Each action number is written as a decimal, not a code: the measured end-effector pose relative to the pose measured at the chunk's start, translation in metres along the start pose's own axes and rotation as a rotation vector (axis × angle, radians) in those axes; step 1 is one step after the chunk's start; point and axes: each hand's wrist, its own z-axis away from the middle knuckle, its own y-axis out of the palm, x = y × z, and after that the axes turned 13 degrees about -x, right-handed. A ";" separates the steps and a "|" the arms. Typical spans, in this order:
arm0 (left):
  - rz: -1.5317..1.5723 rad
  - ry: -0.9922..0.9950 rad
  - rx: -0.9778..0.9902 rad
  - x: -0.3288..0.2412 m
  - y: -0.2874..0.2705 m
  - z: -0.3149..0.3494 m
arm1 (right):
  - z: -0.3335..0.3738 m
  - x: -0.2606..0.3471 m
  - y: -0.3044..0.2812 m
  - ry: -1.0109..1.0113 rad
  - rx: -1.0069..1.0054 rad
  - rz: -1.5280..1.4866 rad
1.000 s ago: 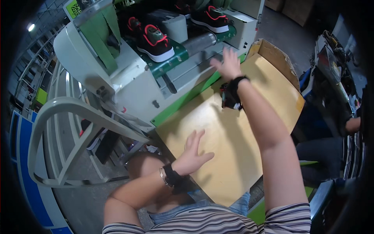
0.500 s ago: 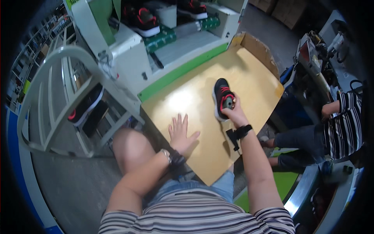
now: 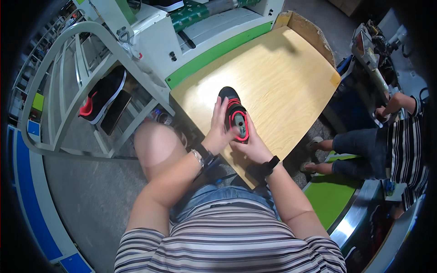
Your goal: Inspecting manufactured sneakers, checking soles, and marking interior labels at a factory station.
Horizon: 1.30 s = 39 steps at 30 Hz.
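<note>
A black sneaker with red laces and a red collar (image 3: 231,101) is held over the near part of the wooden tabletop (image 3: 273,82), toe pointing away from me. A grey-green shoe last (image 3: 239,122) fills its opening. My left hand (image 3: 218,132) lies along the shoe's left side, with the thumb reaching over by the opening. From the right and below, my right hand (image 3: 252,144) grips the heel end. The shoe's sole and the right fingertips are mostly hidden.
At the left, a grey metal rack (image 3: 59,100) carries another black and red sneaker (image 3: 105,93) beside a dark flat piece (image 3: 115,113). A white and green machine with a green roller (image 3: 195,16) stands behind the table. Another person (image 3: 400,141) works at the right.
My right hand has brought the sneaker left and nearer to me. My left hand has come off the tabletop onto the shoe's side. The view has tilted down slightly.
</note>
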 end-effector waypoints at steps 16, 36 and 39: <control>0.214 -0.208 -0.273 -0.045 0.001 -0.039 | -0.014 0.053 -0.027 -0.033 0.118 0.161; -0.235 -0.158 -0.419 -0.021 0.001 -0.069 | -0.271 0.099 0.034 -0.450 0.110 1.054; -0.191 -0.180 -0.414 -0.024 -0.003 -0.068 | -0.274 0.092 0.022 -0.299 0.008 0.948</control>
